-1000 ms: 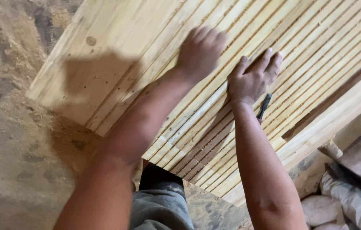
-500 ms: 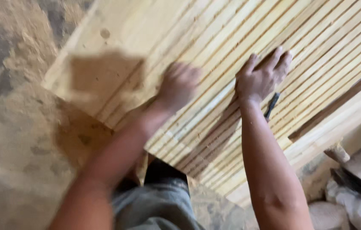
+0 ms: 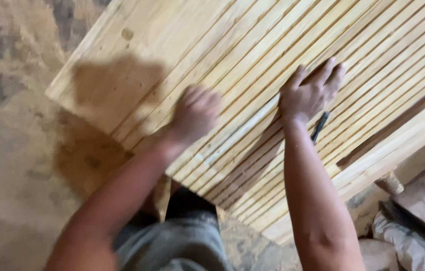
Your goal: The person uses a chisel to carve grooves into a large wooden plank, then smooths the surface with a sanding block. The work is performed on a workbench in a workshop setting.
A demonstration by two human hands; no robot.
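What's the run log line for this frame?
left hand: blurred, on wooden slats | right hand: flat on slats, beside dark pen | floor: sawdust

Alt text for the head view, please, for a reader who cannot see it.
Both hands rest on a bed of thin pale wooden slats: the blurred left hand curled, the right hand flat with a dark pencil-like tool beside its wrist. A dusty floor lies below.

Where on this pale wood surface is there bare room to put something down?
The smooth, unslatted corner of the pale wooden panel, between its left edge and the first thin wooden slats, is bare. The slatted stretch toward the upper right is also unoccupied. The middle is crowded: left hand, right hand and a dark pencil-like tool.
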